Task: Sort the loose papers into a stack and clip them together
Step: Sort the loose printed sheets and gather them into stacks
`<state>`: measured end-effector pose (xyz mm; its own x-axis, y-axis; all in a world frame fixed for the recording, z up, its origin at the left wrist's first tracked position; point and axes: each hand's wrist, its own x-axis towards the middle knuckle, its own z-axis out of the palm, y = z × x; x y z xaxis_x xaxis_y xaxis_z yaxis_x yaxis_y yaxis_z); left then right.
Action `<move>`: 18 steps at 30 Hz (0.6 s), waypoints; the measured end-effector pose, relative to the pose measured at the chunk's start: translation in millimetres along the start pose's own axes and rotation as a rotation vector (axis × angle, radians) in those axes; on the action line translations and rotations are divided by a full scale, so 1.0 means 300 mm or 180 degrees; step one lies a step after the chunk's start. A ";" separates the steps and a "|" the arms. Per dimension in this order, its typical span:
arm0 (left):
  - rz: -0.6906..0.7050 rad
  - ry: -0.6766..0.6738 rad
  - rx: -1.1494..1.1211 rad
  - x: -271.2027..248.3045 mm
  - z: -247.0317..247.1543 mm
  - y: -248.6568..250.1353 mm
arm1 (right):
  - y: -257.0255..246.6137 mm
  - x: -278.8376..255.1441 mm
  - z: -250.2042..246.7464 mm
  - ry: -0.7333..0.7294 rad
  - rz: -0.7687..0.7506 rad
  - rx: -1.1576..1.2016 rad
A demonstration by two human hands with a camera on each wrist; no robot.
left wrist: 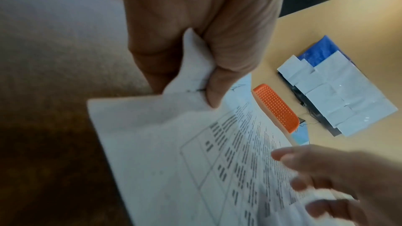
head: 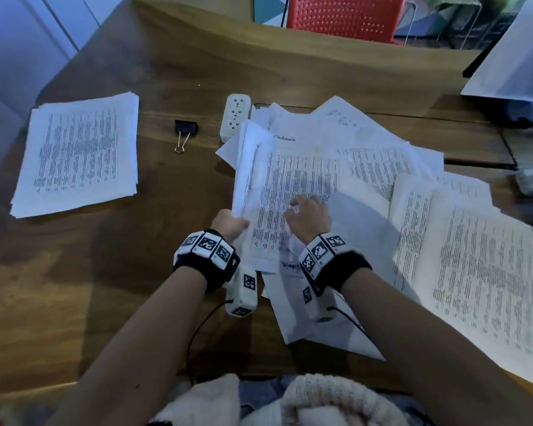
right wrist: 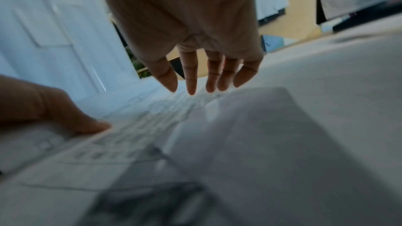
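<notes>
Several thin printed sheets (head: 253, 167) in left hand (head: 228, 222)

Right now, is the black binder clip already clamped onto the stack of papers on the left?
No, the binder clip lies loose on the bare table, apart from the neat stack.

Table (head: 173, 72): dark wood, visible grain, faint sheen. Loose papers (head: 366, 167): thin matt white paper, printed text. Stack (head: 77, 152): same matt paper. Binder clip (head: 186, 128): black body, shiny wire handles. Power strip (head: 234, 116): smooth white plastic. Chair (head: 345, 16): red perforated plastic.
</notes>
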<state>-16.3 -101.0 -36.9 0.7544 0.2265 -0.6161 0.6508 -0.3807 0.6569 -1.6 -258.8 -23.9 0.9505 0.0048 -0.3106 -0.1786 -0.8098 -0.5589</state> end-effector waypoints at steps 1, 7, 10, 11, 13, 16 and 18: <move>-0.0049 0.0094 0.0020 0.001 0.008 -0.003 | 0.025 -0.003 -0.011 0.0001 0.0031 -0.0418; -0.0150 0.0399 0.0182 -0.001 0.036 -0.003 | 0.094 -0.033 -0.076 -0.0899 0.0081 -0.1277; -0.0173 0.0385 0.0207 0.001 0.037 0.002 | 0.110 -0.084 -0.048 -0.0943 -0.0159 -0.1705; -0.0176 0.0387 0.0196 0.002 0.036 0.003 | 0.118 -0.101 -0.034 -0.0865 -0.0235 -0.1745; -0.0178 0.0380 0.0181 0.007 0.035 0.002 | 0.127 -0.125 -0.022 -0.0579 -0.0363 -0.1839; -0.0177 0.0376 0.0161 -0.003 0.035 0.006 | 0.134 -0.125 -0.039 -0.0266 -0.0471 -0.1977; -0.0130 0.0335 0.0024 -0.007 0.032 0.003 | 0.126 -0.105 -0.069 -0.0181 -0.0534 -0.1689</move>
<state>-18.2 -110.4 -39.2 0.7323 0.3348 -0.5930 0.6809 -0.3759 0.6286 -33.1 -301.8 -19.4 0.9370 0.1788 -0.3001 0.1404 -0.9794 -0.1450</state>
